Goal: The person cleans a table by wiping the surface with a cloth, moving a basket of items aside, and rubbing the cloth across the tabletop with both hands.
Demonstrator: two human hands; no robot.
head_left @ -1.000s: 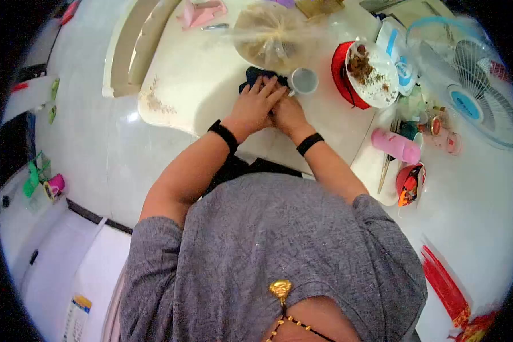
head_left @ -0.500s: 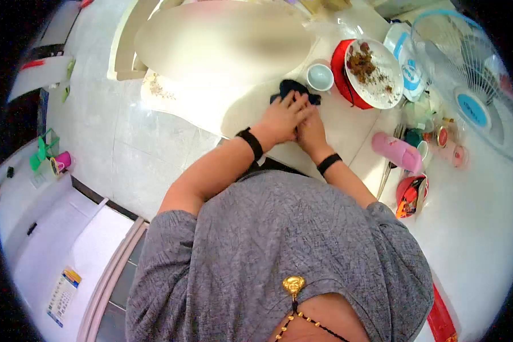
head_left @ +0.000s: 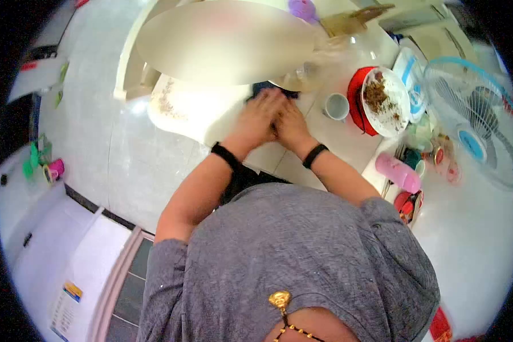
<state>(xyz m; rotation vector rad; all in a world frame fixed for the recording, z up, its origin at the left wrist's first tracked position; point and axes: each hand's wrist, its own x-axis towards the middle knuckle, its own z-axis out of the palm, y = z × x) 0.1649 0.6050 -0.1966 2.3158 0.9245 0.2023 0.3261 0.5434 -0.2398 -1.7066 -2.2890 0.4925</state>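
Observation:
My left hand (head_left: 261,118) and my right hand (head_left: 292,126) are pressed together on a dark cloth (head_left: 262,88) on the light tabletop. The left fingers lie partly over the right hand, and both hands are slightly blurred. Part of the cloth shows beyond the fingertips; the rest is hidden under them. A black band circles each wrist. Just right of my hands stands a pale cup (head_left: 336,106). Beyond it, a white plate (head_left: 389,111) with brown food scraps sits against a red round object (head_left: 357,97).
A blue-rimmed fan (head_left: 473,114) stands at the right. Near it are a pink bottle (head_left: 398,172), a red container (head_left: 407,204) and several small jars. A blurred patch covers the far side. A purple object (head_left: 303,9) is at the top, and a calendar (head_left: 67,310) lies lower left.
Both hands and the dark cloth have moved left across the table, away from the cup. The view has shifted slightly, bringing the purple object into sight.

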